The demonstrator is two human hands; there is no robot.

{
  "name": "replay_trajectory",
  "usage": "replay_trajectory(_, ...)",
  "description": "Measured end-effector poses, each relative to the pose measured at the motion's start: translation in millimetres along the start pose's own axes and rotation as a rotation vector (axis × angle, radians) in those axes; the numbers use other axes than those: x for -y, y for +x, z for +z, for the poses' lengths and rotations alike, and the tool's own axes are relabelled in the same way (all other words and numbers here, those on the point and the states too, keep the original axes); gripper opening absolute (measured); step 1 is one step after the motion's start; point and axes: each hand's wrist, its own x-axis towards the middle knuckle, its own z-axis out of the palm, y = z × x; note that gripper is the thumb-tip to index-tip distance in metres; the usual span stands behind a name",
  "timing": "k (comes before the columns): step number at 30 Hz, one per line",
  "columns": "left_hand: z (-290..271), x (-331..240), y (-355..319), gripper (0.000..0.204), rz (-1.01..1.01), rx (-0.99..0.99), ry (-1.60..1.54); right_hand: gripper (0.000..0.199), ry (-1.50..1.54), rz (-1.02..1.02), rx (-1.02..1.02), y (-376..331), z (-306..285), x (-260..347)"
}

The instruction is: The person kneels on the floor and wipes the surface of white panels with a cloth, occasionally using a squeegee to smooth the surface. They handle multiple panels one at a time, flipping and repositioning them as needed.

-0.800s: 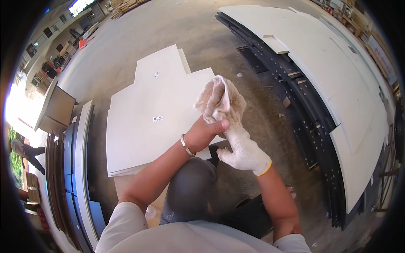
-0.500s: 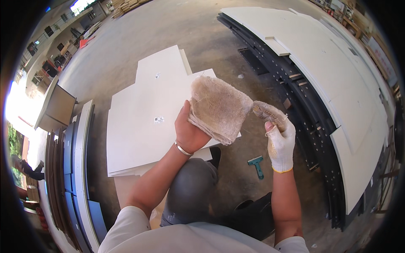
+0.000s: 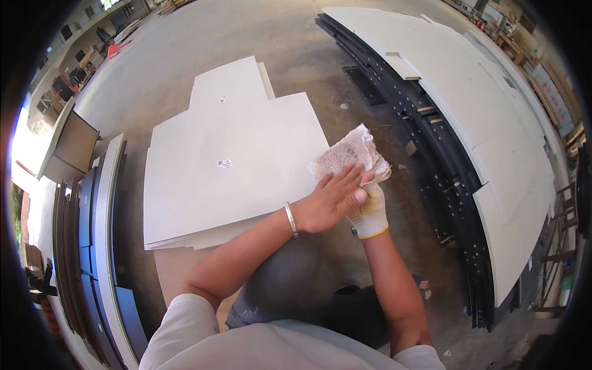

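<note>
My bare left hand (image 3: 327, 202), with a bracelet at the wrist, lies with its fingers stretched out flat against a folded, fuzzy rag (image 3: 344, 154). The rag is pale with brownish stains. Behind and below it, my right hand (image 3: 372, 213) in a white knitted glove is closed on the rag's near edge; the gloved fingers are partly hidden. Both hands are held above my knee, beside the right edge of a stack of white panels (image 3: 259, 132). Two small printed labels sit on the top panel.
A long stack of white boards (image 3: 475, 117) with black perforated strips (image 3: 441, 148) along its side stands at the right. Upright blue boards (image 3: 128, 317) and a white strip (image 3: 106, 185) lean at the left. A brown-faced panel (image 3: 71, 145) is beyond them.
My left hand has let its grip on the rag's side go and now lies flat on it. The right hand has moved left and holds the rag. The green scraper is now almost wholly covered.
</note>
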Motion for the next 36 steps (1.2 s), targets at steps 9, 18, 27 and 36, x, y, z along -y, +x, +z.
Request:
replay_trajectory(9,-16,-25,-37,0.066,0.277,0.292,0.317,0.05,-0.089,0.058,-0.015,-8,-14,26)
replay_trajectory(18,-34,20,-151,0.021,-0.194,-0.713,-0.166,0.036,-1.813,0.158,-0.431,28,-83,93)
replay_trajectory(27,36,107,-303,0.022,-0.843,-0.753,-0.224,0.03,-1.895,0.035,-0.218,56,-83,119)
replay_trajectory(36,118,125,-437,0.025,-1.322,-0.518,-0.107,0.053,-0.098,0.276,0.313,96,-128,115)
